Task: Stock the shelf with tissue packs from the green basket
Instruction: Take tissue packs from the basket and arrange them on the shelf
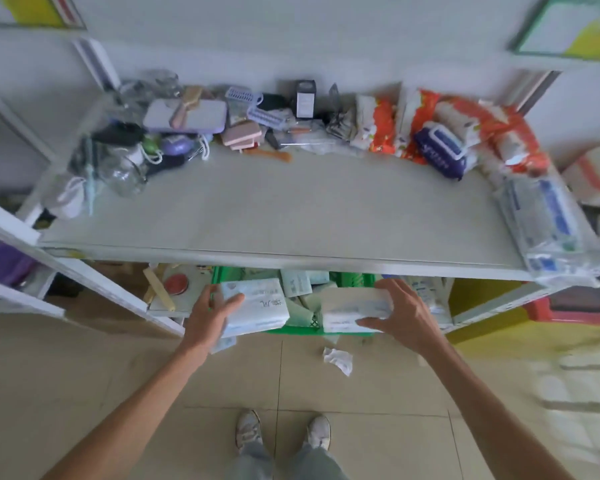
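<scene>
shelf (pixel 291 209) front edge runs just above both hands; i see open board mid-shelf between clutter (pixel 184 116) at left and bagged goods (pixel 465 133) at right. left hand (pixel 212 311) fingers grip the left tissue pack (pixel 260 306), right hand (pixel 400 313) fingers grip the right tissue pack (pixel 354 310), both over the green basket (pixel 354 277), long axes roughly parallel to that edge.

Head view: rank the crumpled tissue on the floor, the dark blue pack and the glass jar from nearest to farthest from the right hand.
1. Crumpled tissue, on the floor just left of the right hand.
2. Dark blue pack, at the back right of the shelf.
3. Glass jar, far left on the shelf.
</scene>
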